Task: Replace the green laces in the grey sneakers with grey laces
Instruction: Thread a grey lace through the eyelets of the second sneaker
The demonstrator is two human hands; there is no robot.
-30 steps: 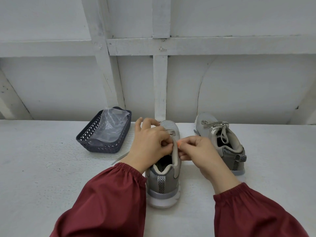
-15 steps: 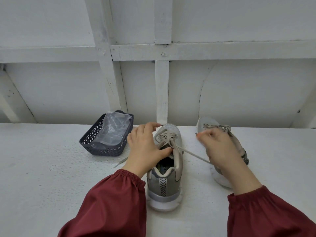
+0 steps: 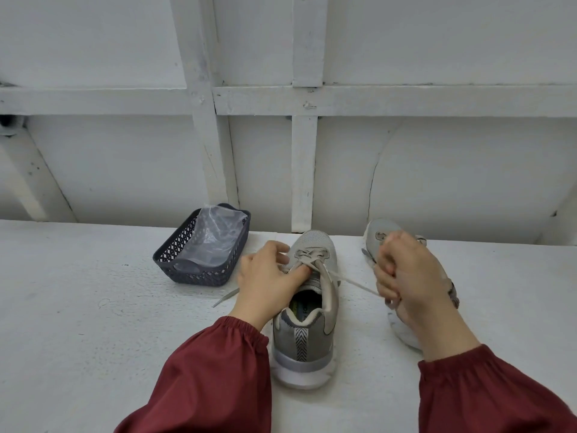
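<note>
The near sneaker [image 3: 304, 323] stands at the centre of the frame on the white table [image 3: 93, 323], heel toward the person and toe toward the wall; its long axis runs almost straight up the picture. The grey lace [image 3: 352, 281] leaves the front eyelets and goes as a tight line down and to the right, into the right hand [image 3: 412, 276]; so the lace lies to the left of those fingers, and a further pull would go rightward, away from the shoe. The fingers of the right hand are curled closed around the lace. The left hand [image 3: 268, 276] grips the near sneaker at its left side, fingers bent, the thumb laid on the lace crossing. It is the nearer hand to the eyelets; it is also nearer to the loose lace tip [image 3: 224, 296], which lies on the table at the left of the wrist.

The far sneaker [image 3: 377, 232] stands at the right, mostly hidden behind the right hand; whether it is fully laced cannot be told. A dark basket [image 3: 199, 273] with a clear plastic bag [image 3: 215, 239] sits at the left of centre, near the wall. No green lace shows anywhere.

On the insole [image 3: 304, 310] only the letters "Y FO" can be read; the rest is covered. No brand mark is legible on either shoe.
</note>
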